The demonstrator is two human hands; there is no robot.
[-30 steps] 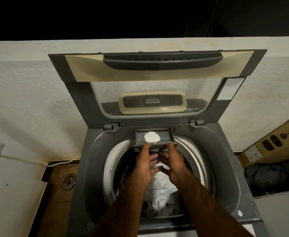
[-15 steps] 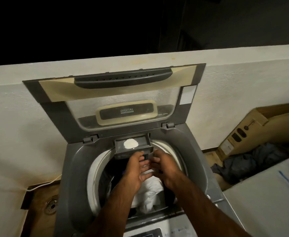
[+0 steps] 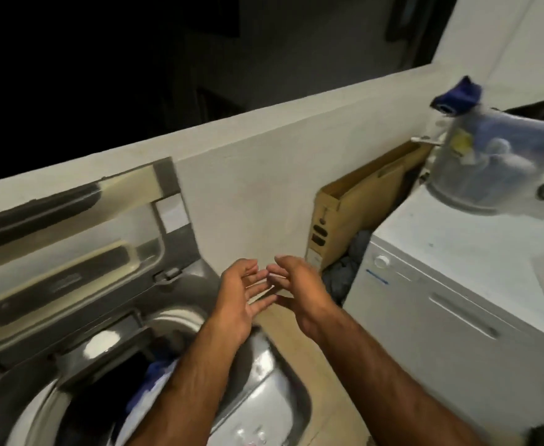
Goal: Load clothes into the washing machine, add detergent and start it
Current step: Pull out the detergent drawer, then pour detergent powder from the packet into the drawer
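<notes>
Hands are held empty and close together: left hand point(image 3: 238, 297) and right hand point(image 3: 296, 291) have fingers straight and spread, palms turned toward each other, fingertips nearly meeting, nothing gripped. Both are held above the right rim of the washer point(image 3: 274, 391) and the floor strip beside it. Lid point(image 3: 71, 239) is stood up against the wall. Drawer point(image 3: 71, 355) is seen pulled out at the back of the drum opening, with white powder point(image 3: 98, 344) heaped in it. Clothes point(image 3: 155, 378), blue and white, are seen in the drum under the left forearm. At right, a bag point(image 3: 489, 156) with blue contents is set on a white appliance point(image 3: 457, 284); a box point(image 3: 354, 214) and dark cloth point(image 3: 344, 275) are lodged between appliance and wall. Heavy motion blur is noted.
</notes>
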